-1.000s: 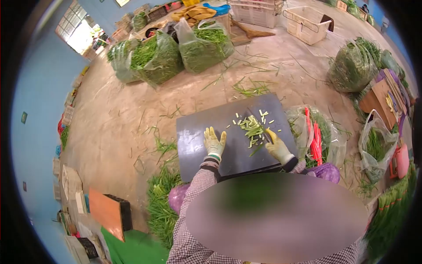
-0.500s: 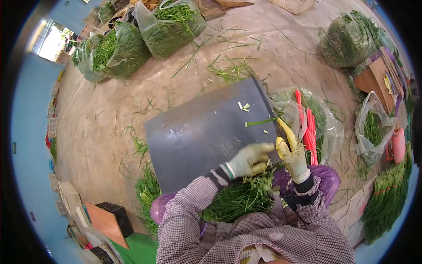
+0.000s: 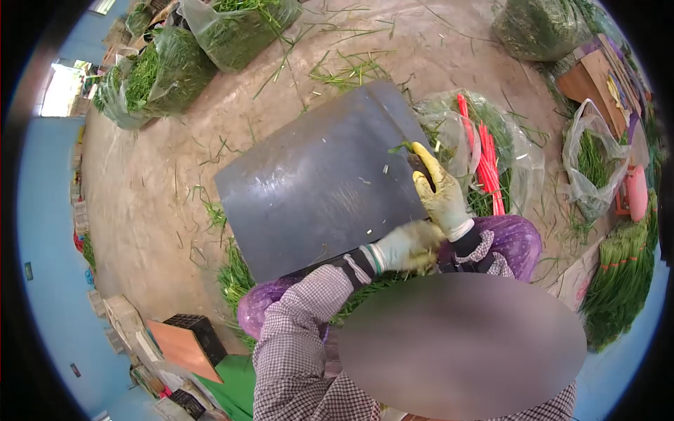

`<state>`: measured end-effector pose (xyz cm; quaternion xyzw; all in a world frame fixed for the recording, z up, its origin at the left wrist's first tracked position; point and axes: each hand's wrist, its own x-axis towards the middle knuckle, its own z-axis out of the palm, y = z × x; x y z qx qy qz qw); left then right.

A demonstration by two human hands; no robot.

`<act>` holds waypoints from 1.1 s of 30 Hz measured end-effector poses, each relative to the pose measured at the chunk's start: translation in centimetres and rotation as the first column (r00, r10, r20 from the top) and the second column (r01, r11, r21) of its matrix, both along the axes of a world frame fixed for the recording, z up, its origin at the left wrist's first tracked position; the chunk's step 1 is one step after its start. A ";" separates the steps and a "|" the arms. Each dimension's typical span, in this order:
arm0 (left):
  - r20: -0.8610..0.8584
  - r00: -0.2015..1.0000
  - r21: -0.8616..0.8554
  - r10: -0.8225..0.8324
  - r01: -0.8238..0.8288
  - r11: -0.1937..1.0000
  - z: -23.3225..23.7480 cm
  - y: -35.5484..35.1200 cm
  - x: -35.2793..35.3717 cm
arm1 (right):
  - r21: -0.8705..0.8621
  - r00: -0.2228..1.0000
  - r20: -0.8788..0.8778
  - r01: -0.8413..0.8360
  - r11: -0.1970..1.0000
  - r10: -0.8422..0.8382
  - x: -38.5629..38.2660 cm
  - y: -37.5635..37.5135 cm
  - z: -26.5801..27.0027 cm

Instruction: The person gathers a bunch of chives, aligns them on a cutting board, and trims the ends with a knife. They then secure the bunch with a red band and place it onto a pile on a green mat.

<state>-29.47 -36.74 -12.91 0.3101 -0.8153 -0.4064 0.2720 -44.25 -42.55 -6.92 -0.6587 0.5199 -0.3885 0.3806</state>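
In the head view, my left grip (image 3: 407, 247) is blurred at the near right edge of the dark worktop (image 3: 309, 182), just below my right one; I cannot tell whether its fingers are spread or pressed together. My right grip (image 3: 444, 200) has forefinger and thumb spread at the worktop's right side, a dark shape (image 3: 420, 165) between them, but whether I hold it I cannot tell. A green scrap (image 3: 401, 147) lies by my forefinger tip, white stem bits (image 3: 385, 169) lie on the worktop, and loose greens (image 3: 379, 286) lie below its near edge. Red strips (image 3: 488, 165) lie on a clear bag (image 3: 523, 168) beyond my right grip.
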 end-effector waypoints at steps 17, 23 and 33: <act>0.800 0.504 0.230 -0.326 0.244 0.942 -7.9 16.9 1.7 | -0.172 0.614 -0.780 -0.024 0.985 -0.121 4.6 2.3 -5.9; 0.792 0.465 0.392 -0.395 0.109 0.914 -11.6 20.3 2.5 | -0.363 0.945 -0.315 -0.038 0.931 -0.084 -3.6 4.9 10.5; 0.484 0.830 0.124 0.276 -0.378 0.917 -1.7 8.0 3.4 | -0.061 0.843 -0.252 0.477 0.877 -0.476 -25.8 0.6 -8.9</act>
